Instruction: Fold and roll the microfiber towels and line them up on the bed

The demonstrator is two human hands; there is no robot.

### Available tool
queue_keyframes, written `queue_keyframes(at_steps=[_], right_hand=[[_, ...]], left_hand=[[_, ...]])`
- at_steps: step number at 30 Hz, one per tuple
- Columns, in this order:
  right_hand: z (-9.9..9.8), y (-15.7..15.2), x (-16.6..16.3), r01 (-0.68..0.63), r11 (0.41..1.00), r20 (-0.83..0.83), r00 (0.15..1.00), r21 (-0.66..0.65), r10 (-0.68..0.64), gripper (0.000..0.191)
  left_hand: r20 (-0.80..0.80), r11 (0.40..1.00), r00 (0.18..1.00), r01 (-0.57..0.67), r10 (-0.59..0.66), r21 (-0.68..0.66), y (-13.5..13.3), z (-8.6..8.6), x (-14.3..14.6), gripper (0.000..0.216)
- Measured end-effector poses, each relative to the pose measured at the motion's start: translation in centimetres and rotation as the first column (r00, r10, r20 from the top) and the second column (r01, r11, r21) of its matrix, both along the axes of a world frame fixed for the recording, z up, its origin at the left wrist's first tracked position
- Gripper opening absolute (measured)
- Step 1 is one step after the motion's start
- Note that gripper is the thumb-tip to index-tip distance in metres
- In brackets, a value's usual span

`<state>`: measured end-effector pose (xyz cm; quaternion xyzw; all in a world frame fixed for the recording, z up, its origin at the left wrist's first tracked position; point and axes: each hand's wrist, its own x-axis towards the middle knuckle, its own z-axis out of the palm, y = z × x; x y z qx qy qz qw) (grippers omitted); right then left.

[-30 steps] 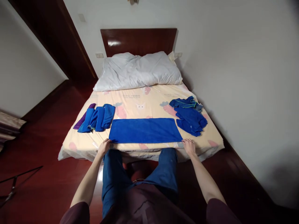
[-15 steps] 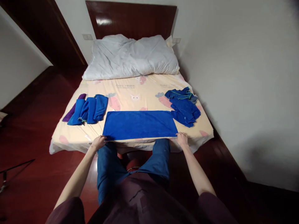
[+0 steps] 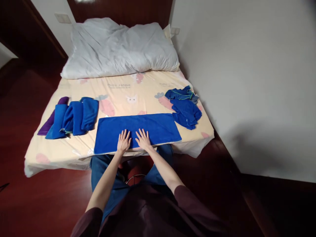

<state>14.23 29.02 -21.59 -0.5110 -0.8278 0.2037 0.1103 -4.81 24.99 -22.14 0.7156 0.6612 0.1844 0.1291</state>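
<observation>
A blue towel (image 3: 158, 126) lies spread flat as a long rectangle along the near edge of the bed. My left hand (image 3: 123, 141) rests palm down on it, fingers stretched out, near the middle of its front edge. Just to the right, my right hand (image 3: 143, 139) lies flat on the same towel with its fingers spread. A gap separates the two hands, and neither grips the cloth. To the left sits a row of rolled or folded blue cloths (image 3: 78, 115) with a purple cloth (image 3: 46, 124) beside them. Crumpled blue cloths (image 3: 187, 112) lie at the towel's right end.
The bed (image 3: 118, 90) has a pale sheet printed with carrots and a rabbit face. A bunched grey-white quilt (image 3: 123, 52) lies across its far end, before a dark headboard (image 3: 123, 11). A wall (image 3: 234, 72) runs along the right.
Both hands have let go of the towel's front corners and moved inward to its middle, now flat on it. The view has shifted down and to the right.
</observation>
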Motion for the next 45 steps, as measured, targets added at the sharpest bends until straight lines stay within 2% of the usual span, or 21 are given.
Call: queue_keyframes(at_steps=[4,10,13,17,22,25,29,32,34,36,38,40,42,45], right_hand=[[-1.5,-0.3,-0.6,0.013,1.0,-0.035,0.999,0.004,-0.013,0.061],[-1.5,0.8,1.8,-0.054,0.997,0.038,0.998,0.06,0.052,0.064],[-1.7,2.3,5.1,0.001,0.998,0.093,0.996,0.066,-0.007,0.067],[-2.2,4.5,11.7,0.154,0.985,0.17,0.972,0.076,-0.165,0.067],[-2.7,6.0,19.2,0.356,0.931,0.258,0.895,0.079,-0.364,0.07],[-3.1,6.3,21.7,0.435,0.896,0.296,0.848,0.086,-0.44,0.073],[-3.5,6.2,22.7,0.463,0.877,0.303,0.823,0.13,-0.48,0.072],[-3.4,6.1,21.7,0.477,0.862,0.289,0.812,0.172,-0.507,0.069],[-3.1,6.2,19.5,0.447,0.872,0.245,0.839,0.199,-0.486,0.066],[-2.6,6.3,15.9,0.345,0.916,0.18,0.907,0.205,-0.382,0.064],[-2.1,6.6,11.1,0.187,0.963,0.108,0.972,0.193,-0.211,0.064],[-2.0,6.8,5.9,0.041,0.983,0.047,0.998,0.177,-0.05,0.063],[-2.3,7.2,1.8,-0.048,0.987,0.019,0.999,0.151,0.046,0.06],[-3.0,8.2,-0.3,-0.096,0.985,0.013,0.995,0.146,0.096,0.057]], left_hand=[[0.022,0.999,0.999,-0.033,0.033,0.025,-1.0,-2.1,0.2,0.061],[0.023,0.999,1.0,-0.016,0.015,0.032,-1.1,-2.2,-0.9,0.062],[0.008,0.998,0.998,-0.059,0.059,0.015,-1.4,-2.0,-2.3,0.065],[-0.052,0.986,0.984,-0.168,0.168,0.011,-2.1,-1.6,-5.0,0.067],[-0.106,0.951,0.946,-0.309,0.308,0.005,-3.0,-0.8,-8.3,0.068],[-0.127,0.931,0.923,-0.364,0.363,0.021,-3.2,-0.8,-9.9,0.069],[-0.141,0.906,0.896,-0.42,0.422,0.048,-3.4,-1.2,-11.2,0.07],[-0.14,0.893,0.882,-0.447,0.45,0.055,-3.5,-1.4,-10.8,0.069],[-0.132,0.908,0.898,-0.414,0.419,0.067,-3.1,-1.4,-9.4,0.068],[-0.122,0.946,0.939,-0.315,0.323,0.077,-1.9,-1.2,-7.0,0.066],[-0.112,0.98,0.975,-0.183,0.192,0.081,0.2,-1.0,-3.9,0.064],[-0.106,0.995,0.992,-0.062,0.07,0.077,2.7,-1.0,-0.8,0.063],[-0.104,0.998,0.994,0.031,-0.025,0.062,5.0,-1.3,1.5,0.062],[-0.102,0.995,0.992,0.083,-0.077,0.054,7.1,-2.1,2.3,0.06]])
